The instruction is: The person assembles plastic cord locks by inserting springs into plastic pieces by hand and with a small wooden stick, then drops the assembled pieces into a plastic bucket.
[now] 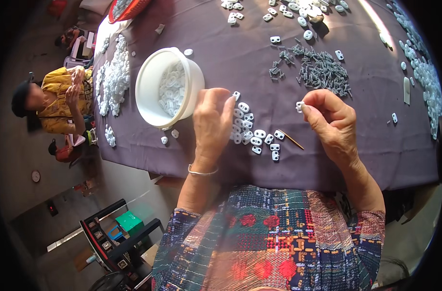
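My right hand (333, 121) is raised over the table, thumb and forefinger pinching a small white plastic cord-lock piece (299, 107). At the left, my left hand (210, 121) is closed beside the white tub, with another small white two-hole piece (236, 95) at its thumb and forefinger tips. Between the hands lies a cluster of white two-hole pieces (260, 133), some oval and some squarish. A thin brown stick (293, 139) rests at the cluster's right side. The round white tub (196, 80) leans open toward the left and holds many white pieces.
Beyond my right hand is a heap of small grey metal springs or pins (323, 70). White pieces are piled at the table's left (115, 77) and right (422, 72) edges. A red basket (129, 10) stands far left. A person in yellow (61, 92) sits past the left edge.
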Available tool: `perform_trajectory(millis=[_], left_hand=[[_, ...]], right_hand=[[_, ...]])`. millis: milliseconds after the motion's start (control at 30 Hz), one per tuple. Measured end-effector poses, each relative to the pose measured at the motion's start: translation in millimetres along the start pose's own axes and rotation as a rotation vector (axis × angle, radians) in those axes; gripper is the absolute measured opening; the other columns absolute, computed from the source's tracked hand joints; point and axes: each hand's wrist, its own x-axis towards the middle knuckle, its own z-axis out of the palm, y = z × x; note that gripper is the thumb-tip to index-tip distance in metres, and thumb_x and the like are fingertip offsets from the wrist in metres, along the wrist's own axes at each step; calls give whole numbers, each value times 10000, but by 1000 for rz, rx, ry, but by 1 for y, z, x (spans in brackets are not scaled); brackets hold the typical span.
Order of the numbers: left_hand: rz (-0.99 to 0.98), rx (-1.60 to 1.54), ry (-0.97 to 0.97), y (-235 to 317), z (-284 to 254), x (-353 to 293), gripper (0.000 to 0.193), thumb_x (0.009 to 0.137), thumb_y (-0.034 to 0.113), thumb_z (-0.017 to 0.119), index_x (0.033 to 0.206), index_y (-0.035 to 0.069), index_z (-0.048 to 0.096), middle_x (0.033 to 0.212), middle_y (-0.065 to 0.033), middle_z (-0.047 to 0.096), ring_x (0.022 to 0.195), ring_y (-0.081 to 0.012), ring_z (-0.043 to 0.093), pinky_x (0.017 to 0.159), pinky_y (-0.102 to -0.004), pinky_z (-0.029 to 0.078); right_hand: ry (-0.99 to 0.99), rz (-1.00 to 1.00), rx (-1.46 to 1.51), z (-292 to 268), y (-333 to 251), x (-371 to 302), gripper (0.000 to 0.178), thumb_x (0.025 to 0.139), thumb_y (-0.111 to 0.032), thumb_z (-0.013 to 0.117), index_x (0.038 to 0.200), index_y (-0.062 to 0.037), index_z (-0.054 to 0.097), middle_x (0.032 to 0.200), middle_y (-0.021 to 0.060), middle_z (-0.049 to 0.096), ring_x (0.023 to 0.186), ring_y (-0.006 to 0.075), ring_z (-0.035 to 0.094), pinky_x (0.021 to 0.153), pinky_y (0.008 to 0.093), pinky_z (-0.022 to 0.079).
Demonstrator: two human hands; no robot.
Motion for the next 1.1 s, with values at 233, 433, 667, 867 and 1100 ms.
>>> perform_trajectory(millis=[233,433,667,867,1100], left_hand=[[-97,-260,-361,6,3,16,111,776,71,642,826,-22,607,781,-45,568,648,-94,540,589,-238,446],[135,-106,-225,37,17,38,163,706,118,685,826,23,628,781,-61,581,690,-152,527,645,-288,449],[226,-292,-500,47,29,47,131,705,85,694,795,23,622,759,-71,581,677,-164,563,616,-285,450],[256,-17,-97,28,19,34,99,705,27,685,774,27,614,728,-35,583,678,-142,525,624,-264,433],[316,-147,-330,45,11,16,140,657,26,715,761,39,623,742,-25,582,716,-151,510,649,-275,427]], right_hand=[[-24,15,-20,-1,-1,0,34,851,-31,574,878,-10,582,745,-46,533,670,13,470,620,153,389],[-11,29,12,-1,2,4,32,850,-28,576,875,-9,582,750,-44,535,680,14,476,623,157,397],[19,47,20,-4,2,5,53,847,-44,592,884,-7,587,744,-47,535,674,13,478,619,155,395],[63,2,33,-9,-2,4,61,838,-52,604,883,-13,593,742,-41,561,670,14,497,608,163,410],[130,-77,-36,-15,-2,11,53,841,-55,590,877,-18,600,709,-50,542,632,5,465,557,147,365]])
